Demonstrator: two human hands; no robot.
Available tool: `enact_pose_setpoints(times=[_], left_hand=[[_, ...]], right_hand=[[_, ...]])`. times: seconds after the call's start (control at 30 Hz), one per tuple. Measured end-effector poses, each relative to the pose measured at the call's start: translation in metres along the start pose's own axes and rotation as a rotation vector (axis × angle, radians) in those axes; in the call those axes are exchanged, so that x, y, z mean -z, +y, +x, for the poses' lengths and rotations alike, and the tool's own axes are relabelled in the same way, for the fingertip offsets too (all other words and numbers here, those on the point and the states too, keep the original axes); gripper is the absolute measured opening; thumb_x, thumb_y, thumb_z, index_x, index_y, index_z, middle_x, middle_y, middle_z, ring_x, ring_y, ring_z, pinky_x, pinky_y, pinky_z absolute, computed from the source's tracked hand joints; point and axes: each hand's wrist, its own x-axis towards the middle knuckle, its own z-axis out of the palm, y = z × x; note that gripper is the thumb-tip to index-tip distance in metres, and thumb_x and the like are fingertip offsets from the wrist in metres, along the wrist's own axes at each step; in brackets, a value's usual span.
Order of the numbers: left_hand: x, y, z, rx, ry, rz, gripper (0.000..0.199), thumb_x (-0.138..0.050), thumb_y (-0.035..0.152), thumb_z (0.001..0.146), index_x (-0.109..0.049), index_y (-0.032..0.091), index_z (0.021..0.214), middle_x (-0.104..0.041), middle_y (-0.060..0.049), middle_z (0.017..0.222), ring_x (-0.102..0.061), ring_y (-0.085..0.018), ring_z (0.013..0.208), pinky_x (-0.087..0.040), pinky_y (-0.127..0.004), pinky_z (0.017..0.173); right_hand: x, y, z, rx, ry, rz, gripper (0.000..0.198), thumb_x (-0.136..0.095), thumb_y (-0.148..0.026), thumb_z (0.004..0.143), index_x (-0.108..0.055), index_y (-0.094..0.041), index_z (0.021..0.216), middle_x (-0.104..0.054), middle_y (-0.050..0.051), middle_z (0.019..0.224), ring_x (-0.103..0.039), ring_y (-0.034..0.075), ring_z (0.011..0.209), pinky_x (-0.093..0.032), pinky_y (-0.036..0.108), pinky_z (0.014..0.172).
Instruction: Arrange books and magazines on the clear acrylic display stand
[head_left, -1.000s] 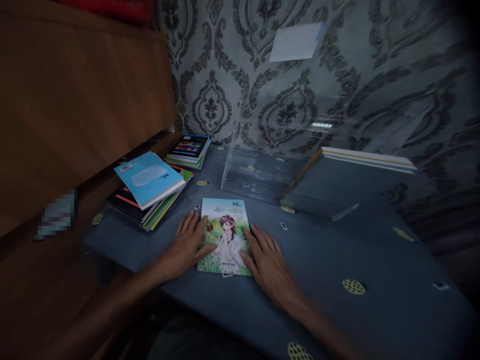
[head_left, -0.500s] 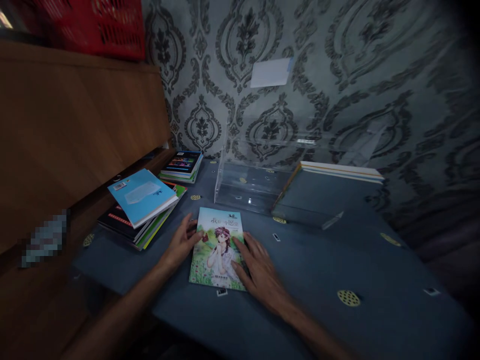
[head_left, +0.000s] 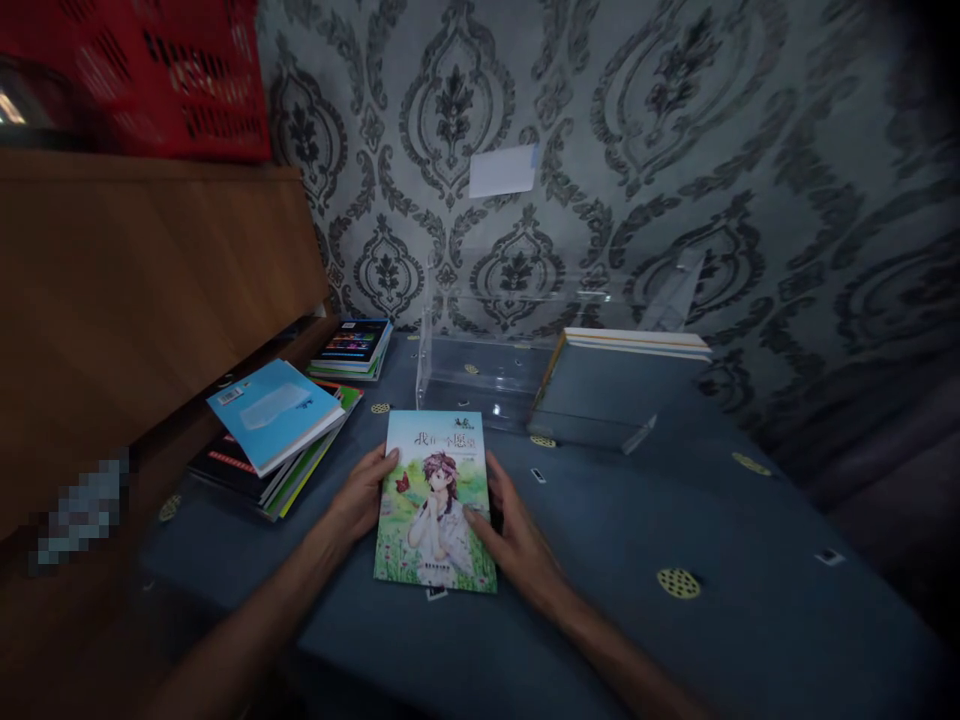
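A paperback book (head_left: 437,510) with a drawn figure and a red butterfly on its cover is held face up between my hands, over the front part of the table. My left hand (head_left: 365,492) grips its left edge, thumb on the cover. On the right edge, my right hand (head_left: 517,520) has its thumb on the cover and its fingers around the side. The fingers under the book are partly hidden. Behind it stands a clear acrylic rack (head_left: 480,400) with several books (head_left: 600,385) upright in its right part.
Left of my hands is a pile of books topped by a light blue one (head_left: 276,412). A smaller book stack (head_left: 351,345) lies farther back. A wooden cabinet (head_left: 150,290) carrying a red basket (head_left: 187,90) borders the left side. The tablecloth (head_left: 600,620) is dark blue.
My hands have closed on the book's two sides, and it looks slightly raised and tilted toward me. Earlier my right fingers lay over the cover's edge. The camera view has shifted a little.
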Motion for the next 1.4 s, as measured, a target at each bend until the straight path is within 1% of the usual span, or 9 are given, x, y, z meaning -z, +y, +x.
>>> enact_pose_setpoints(times=[0.13,0.23,0.3,0.4,0.5,0.7,0.93,1.23,1.4], left_hand=[[-0.002,0.002,-0.003,0.000,0.026,-0.020,0.026,-0.073,0.022,0.081,-0.065,0.014,0.104,-0.078,-0.008,0.091,-0.075,-0.024,0.082,-0.060,-0.036,0.084],[-0.003,0.001,-0.004,0.001,0.067,-0.044,0.024,-0.071,0.022,0.083,-0.065,0.014,0.104,-0.078,-0.008,0.091,-0.075,-0.025,0.088,-0.059,-0.039,0.088],[-0.002,0.000,-0.004,0.000,0.079,-0.060,0.023,-0.071,0.022,0.084,-0.064,0.014,0.104,-0.078,-0.009,0.092,-0.074,-0.027,0.094,-0.058,-0.041,0.091],[0.001,-0.002,-0.004,-0.001,0.033,-0.065,0.026,-0.072,0.026,0.084,-0.064,0.015,0.105,-0.078,-0.009,0.097,-0.072,-0.029,0.102,-0.056,-0.044,0.095],[0.005,-0.004,-0.005,0.002,-0.023,-0.069,0.028,-0.072,0.028,0.084,-0.065,0.015,0.107,-0.077,-0.010,0.103,-0.071,-0.029,0.106,-0.055,-0.044,0.098],[0.012,-0.006,-0.004,0.026,-0.093,-0.077,0.037,-0.070,0.026,0.086,-0.062,0.015,0.120,-0.076,-0.010,0.109,-0.070,-0.028,0.108,-0.052,-0.042,0.101],[0.009,-0.005,-0.007,0.018,-0.182,0.059,0.066,-0.083,0.034,0.073,-0.057,0.016,0.131,-0.073,-0.012,0.115,-0.069,-0.031,0.108,-0.053,-0.041,0.095],[0.010,-0.008,-0.009,-0.071,-0.363,0.247,0.062,-0.080,0.035,0.075,-0.058,0.020,0.131,-0.066,-0.012,0.129,-0.064,-0.031,0.114,-0.052,-0.038,0.092],[0.008,-0.004,-0.013,-0.052,-0.374,0.275,0.065,-0.080,0.038,0.074,-0.058,0.019,0.132,-0.067,-0.012,0.127,-0.066,-0.031,0.111,-0.053,-0.038,0.090]], right_hand=[[0.002,-0.011,0.008,-0.185,-0.077,0.488,0.079,-0.063,-0.056,0.085,-0.033,-0.023,0.150,-0.072,0.013,0.118,-0.070,0.028,0.100,-0.057,0.044,0.084],[0.008,-0.020,0.011,-0.221,-0.146,0.595,0.060,-0.070,-0.058,0.078,-0.059,-0.022,0.125,-0.075,0.008,0.101,-0.071,0.024,0.084,-0.057,0.037,0.075],[0.011,-0.022,0.012,-0.256,-0.147,0.618,0.052,-0.071,-0.059,0.077,-0.064,-0.022,0.113,-0.074,0.005,0.091,-0.069,0.020,0.075,-0.054,0.031,0.065],[0.012,-0.023,0.012,-0.300,-0.119,0.622,0.048,-0.074,-0.059,0.074,-0.066,-0.021,0.102,-0.066,-0.002,0.071,-0.055,0.010,0.054,-0.038,0.019,0.046],[0.012,-0.023,0.011,-0.292,-0.102,0.620,0.049,-0.076,-0.060,0.072,-0.065,-0.019,0.096,-0.056,-0.005,0.062,-0.041,0.006,0.047,-0.026,0.017,0.039],[0.012,-0.022,0.010,-0.295,-0.098,0.652,0.051,-0.076,-0.061,0.071,-0.064,-0.018,0.097,-0.051,-0.006,0.060,-0.035,0.005,0.046,-0.024,0.018,0.038],[0.014,-0.020,0.008,-0.333,-0.048,0.648,0.053,-0.078,-0.062,0.067,-0.065,-0.019,0.095,-0.053,-0.006,0.061,-0.035,0.005,0.047,-0.020,0.017,0.040],[0.014,-0.022,0.009,-0.375,-0.005,0.705,0.055,-0.079,-0.063,0.065,-0.063,-0.021,0.096,-0.056,-0.006,0.063,-0.047,0.008,0.052,-0.028,0.017,0.046],[0.014,-0.018,0.010,-0.345,-0.024,0.638,0.055,-0.077,-0.064,0.066,-0.064,-0.019,0.095,-0.051,-0.006,0.061,-0.037,0.005,0.046,-0.022,0.017,0.040]])
